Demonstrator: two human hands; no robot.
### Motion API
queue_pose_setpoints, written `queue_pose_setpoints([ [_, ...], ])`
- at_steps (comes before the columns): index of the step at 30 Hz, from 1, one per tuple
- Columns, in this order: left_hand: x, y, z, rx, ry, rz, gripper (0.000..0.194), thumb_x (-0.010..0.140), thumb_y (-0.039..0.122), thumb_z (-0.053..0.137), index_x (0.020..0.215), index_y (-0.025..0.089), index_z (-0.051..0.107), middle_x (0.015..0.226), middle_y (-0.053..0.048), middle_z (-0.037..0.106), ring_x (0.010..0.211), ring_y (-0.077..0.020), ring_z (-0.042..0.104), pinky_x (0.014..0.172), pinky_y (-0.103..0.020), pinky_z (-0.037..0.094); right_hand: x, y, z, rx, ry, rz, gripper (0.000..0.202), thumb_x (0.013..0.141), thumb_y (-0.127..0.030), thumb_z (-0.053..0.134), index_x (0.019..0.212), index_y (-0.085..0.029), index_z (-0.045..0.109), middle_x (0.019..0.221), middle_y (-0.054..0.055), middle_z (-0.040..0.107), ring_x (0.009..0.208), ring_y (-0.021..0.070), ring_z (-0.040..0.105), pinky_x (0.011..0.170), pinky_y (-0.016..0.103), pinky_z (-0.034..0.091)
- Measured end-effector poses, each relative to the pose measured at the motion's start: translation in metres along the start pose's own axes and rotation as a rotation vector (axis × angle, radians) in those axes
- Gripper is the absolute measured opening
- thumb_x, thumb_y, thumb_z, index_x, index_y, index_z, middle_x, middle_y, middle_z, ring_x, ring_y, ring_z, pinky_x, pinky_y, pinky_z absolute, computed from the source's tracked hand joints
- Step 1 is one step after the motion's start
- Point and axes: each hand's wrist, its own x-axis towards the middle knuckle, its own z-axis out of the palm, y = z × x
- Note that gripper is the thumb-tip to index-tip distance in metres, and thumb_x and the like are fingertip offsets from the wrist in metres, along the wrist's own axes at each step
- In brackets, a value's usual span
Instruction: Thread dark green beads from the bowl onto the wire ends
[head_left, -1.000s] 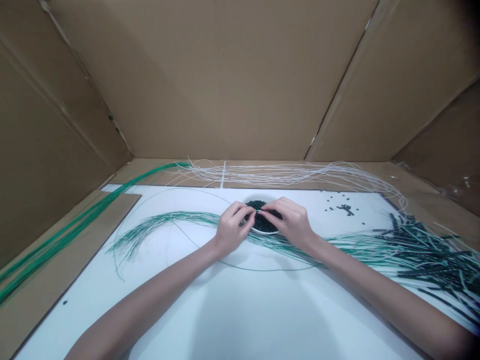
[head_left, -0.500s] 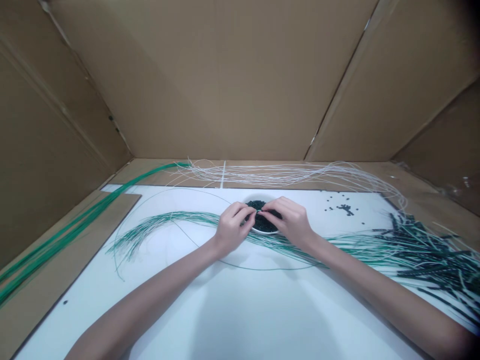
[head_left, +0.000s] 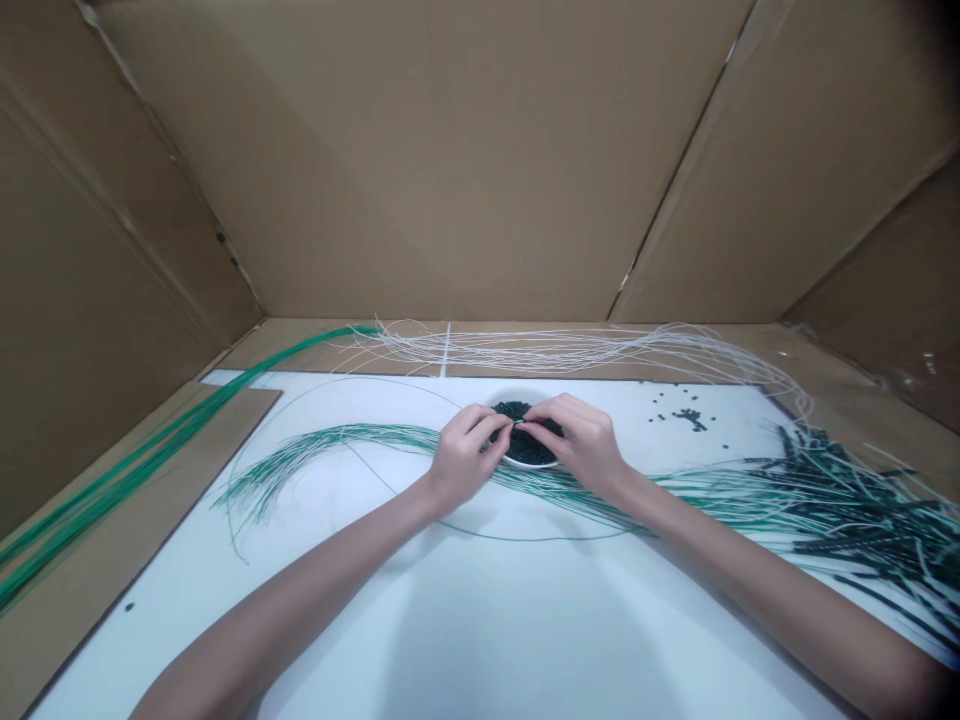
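Deep greens and whites against plain brown
Small round beads (head_left: pixel 531 447), near-black green, in a round white bowl (head_left: pixel 529 465); scattered beads (head_left: pixel 688 416) look black on the plain white table (head_left: pixel 525 620). A thin looping strand (head_left: pixel 540 540) is green; the long bundle of thin strands (head_left: pixel 375 432), streaked green and white; beaded strands (head_left: pixel 870 530), blackish green; far thin strands (head_left: pixel 525 350), white; left bundle (head_left: pixel 225 393), bright green.

Right across your white surface (head_left: pixel 480 630) sweeps a bundle of green and white strands (head_left: pixel 375 433), dark lengths massed at your right! Your white bowl (head_left: pixel 531 464) sits near the far edge, loose dark bits (head_left: pixel 690 416) scattered to its right.
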Motion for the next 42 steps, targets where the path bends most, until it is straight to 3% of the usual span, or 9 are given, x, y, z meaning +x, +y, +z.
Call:
queue_pose_setpoints([
  [12,0.0011,0.0007,-0.0016,0.006,-0.014,0.024,0.010,0.080,0.014,0.050,0.086,0.016,0.057,0.077,-0.004,0.056,0.074,-0.0120,0.054,0.068,-0.024,0.046,0.0006,0.0040,0.0017,0.045,-0.040,0.011,0.011,0.078,-0.027,0.057,0.073,-0.019,0.061,0.069,0.003,0.065,0.064,0.0150,0.058,0.064,0.028,0.046],
  [21,0.0004,0.0000,-0.0011,-0.013,-0.008,0.021,0.010,0.081,0.014,0.050,0.087,0.016,0.057,0.078,-0.004,0.056,0.075,-0.0116,0.054,0.068,-0.024,0.047,0.0045,0.0031,-0.0016,0.179,-0.099,0.162,0.009,0.074,-0.027,0.060,0.072,-0.019,0.063,0.071,0.002,0.067,0.065,0.0142,0.061,0.064,0.026,0.048],
  [42,0.0010,0.0009,-0.0022,-0.005,0.000,0.054,0.010,0.079,0.012,0.052,0.086,0.015,0.057,0.077,-0.004,0.056,0.073,-0.0111,0.053,0.067,-0.023,0.046,0.0031,0.0026,-0.0028,0.166,-0.068,0.111,0.009,0.076,-0.024,0.060,0.075,-0.019,0.066,0.072,0.003,0.067,0.066,0.0140,0.061,0.065,0.026,0.048],
])
